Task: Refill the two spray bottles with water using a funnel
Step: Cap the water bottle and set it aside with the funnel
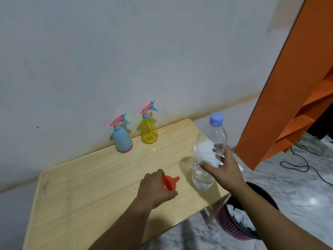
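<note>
Funnel [170, 183] gripped by left hand [156, 189], lower centre, on bench [86, 186]. Capped water bottle [209, 152] clasped by right hand [224, 170], right of centre, likely readied for pouring. Spray bottles, blue [122, 137] and yellow [148, 130], parked upper centre by wall, heads on, untouched.

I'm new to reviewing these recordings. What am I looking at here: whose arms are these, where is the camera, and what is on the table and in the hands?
There is no machine here. One wide-angle camera sits on a person's head and looks forward and down, so the two bare arms entering from the bottom are that person's own. The left hand grips an orange funnel low over the wooden table. The right hand holds a clear water bottle with a blue cap on, partly filled. At the table's far edge, by the wall, stand two spray bottles, heads on: a blue spray bottle and a yellow spray bottle. On the floor to the right stands a waste basket.
</note>
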